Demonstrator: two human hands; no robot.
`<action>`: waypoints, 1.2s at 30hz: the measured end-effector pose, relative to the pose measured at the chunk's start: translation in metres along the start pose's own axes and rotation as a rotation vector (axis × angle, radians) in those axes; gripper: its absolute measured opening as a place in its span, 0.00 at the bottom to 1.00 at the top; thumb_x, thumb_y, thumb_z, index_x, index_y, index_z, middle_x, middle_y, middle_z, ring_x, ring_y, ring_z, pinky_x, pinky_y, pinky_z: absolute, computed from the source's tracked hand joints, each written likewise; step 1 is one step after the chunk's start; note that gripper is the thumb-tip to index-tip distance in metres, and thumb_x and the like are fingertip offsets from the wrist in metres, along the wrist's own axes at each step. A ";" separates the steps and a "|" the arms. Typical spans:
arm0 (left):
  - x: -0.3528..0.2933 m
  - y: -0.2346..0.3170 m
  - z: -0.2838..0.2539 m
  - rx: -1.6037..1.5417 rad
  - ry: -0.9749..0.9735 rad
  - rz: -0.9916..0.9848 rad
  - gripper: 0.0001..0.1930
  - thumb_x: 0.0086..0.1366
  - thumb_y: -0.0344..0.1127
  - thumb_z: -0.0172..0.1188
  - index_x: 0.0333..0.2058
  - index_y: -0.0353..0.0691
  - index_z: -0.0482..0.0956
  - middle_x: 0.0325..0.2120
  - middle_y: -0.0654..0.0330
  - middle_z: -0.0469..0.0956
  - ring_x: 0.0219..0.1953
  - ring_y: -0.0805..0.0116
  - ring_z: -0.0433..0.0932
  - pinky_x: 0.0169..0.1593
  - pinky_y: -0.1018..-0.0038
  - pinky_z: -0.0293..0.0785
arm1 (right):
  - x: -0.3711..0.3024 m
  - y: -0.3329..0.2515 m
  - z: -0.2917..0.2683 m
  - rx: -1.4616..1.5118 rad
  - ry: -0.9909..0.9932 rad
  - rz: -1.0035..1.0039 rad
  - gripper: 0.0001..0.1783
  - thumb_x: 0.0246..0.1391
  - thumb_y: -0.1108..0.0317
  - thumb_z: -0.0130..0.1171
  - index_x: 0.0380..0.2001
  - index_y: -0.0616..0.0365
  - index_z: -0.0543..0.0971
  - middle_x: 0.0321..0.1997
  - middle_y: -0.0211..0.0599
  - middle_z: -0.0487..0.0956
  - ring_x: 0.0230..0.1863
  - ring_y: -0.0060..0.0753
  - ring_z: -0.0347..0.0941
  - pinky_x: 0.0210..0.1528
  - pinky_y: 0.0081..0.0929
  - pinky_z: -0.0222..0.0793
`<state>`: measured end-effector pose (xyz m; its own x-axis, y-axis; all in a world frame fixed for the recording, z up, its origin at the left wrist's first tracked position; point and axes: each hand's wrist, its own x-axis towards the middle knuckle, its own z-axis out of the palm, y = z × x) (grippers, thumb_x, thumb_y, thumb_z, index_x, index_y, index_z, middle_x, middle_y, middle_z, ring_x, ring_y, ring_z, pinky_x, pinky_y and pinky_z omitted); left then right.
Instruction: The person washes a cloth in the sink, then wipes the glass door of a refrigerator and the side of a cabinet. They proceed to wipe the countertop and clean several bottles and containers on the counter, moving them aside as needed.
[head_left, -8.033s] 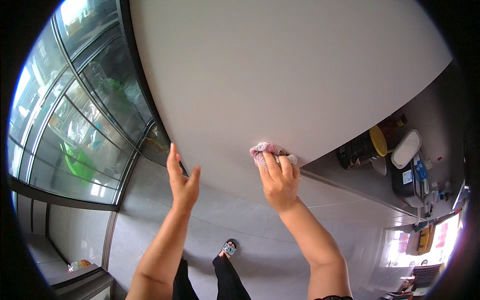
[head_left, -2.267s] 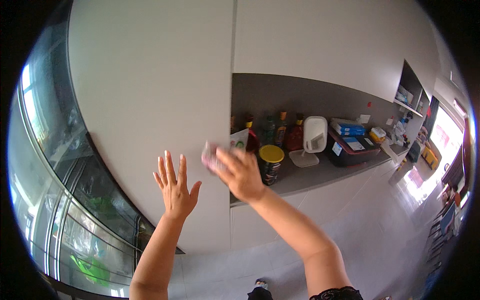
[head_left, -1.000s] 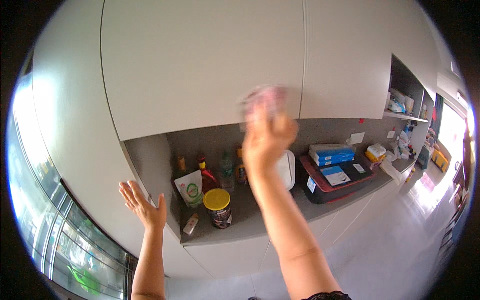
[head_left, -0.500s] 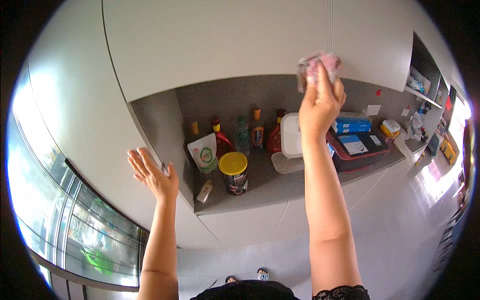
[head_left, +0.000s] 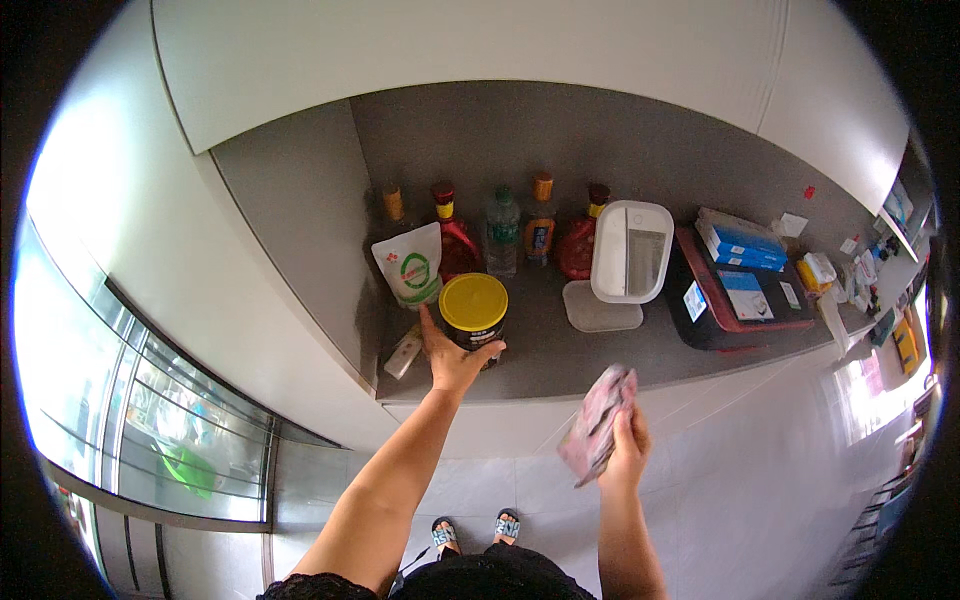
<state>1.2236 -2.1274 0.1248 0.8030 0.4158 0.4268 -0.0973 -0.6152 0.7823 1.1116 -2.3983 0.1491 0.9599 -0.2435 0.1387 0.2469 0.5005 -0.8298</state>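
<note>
My left hand (head_left: 454, 358) is wrapped around the lower front of a dark canister with a yellow lid (head_left: 473, 302). The canister stands near the front of the grey niche shelf (head_left: 548, 365). In my right hand (head_left: 626, 450), a folded pink and grey cloth (head_left: 598, 425) is pinched, out in front of the shelf's edge. Just behind the canister leans a white pouch with a green round mark (head_left: 411, 265). A small pale packet (head_left: 403, 352) lies beside my left fingers.
Along the back stand a clear bottle with a green cap (head_left: 502, 235), an orange-capped bottle (head_left: 541, 225) and red bottles (head_left: 577, 248). A white lidded box (head_left: 631, 252) leans by a flat clear lid (head_left: 602, 308). Farther right sits a black and red case (head_left: 740, 325) under blue boxes (head_left: 742, 242).
My left hand has left the cabinet side and taken hold of the canister. My right hand has come down from the upper cabinet door with the cloth. The view has tilted downward.
</note>
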 end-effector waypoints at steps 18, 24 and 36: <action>-0.075 0.023 -0.061 -0.254 -0.138 0.369 0.55 0.34 0.39 0.79 0.61 0.33 0.57 0.55 0.46 0.65 0.59 0.46 0.65 0.62 0.58 0.62 | 0.053 -0.016 0.149 -1.246 -0.952 -0.905 0.15 0.49 0.63 0.60 0.43 0.43 0.81 0.48 0.38 0.76 0.44 0.44 0.71 0.45 0.40 0.67; -0.073 0.008 -0.091 -0.346 -0.254 0.330 0.55 0.33 0.38 0.79 0.61 0.35 0.56 0.55 0.45 0.65 0.59 0.48 0.66 0.61 0.59 0.63 | 0.047 -0.016 0.170 -1.113 -0.846 -0.815 0.19 0.48 0.66 0.63 0.46 0.44 0.80 0.46 0.37 0.75 0.43 0.48 0.70 0.45 0.42 0.68; -0.083 -0.025 -0.128 -0.672 -0.289 -0.112 0.54 0.36 0.40 0.79 0.59 0.34 0.52 0.52 0.51 0.67 0.56 0.61 0.69 0.62 0.64 0.62 | 0.089 -0.019 0.103 -0.833 -0.962 0.129 0.15 0.53 0.67 0.63 0.45 0.57 0.82 0.45 0.40 0.81 0.47 0.34 0.75 0.51 0.32 0.69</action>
<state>1.0846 -2.0608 0.1278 0.9431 0.2019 0.2640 -0.2700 0.0021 0.9629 1.2062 -2.3436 0.2332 0.7657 0.6387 0.0766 0.3231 -0.2789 -0.9043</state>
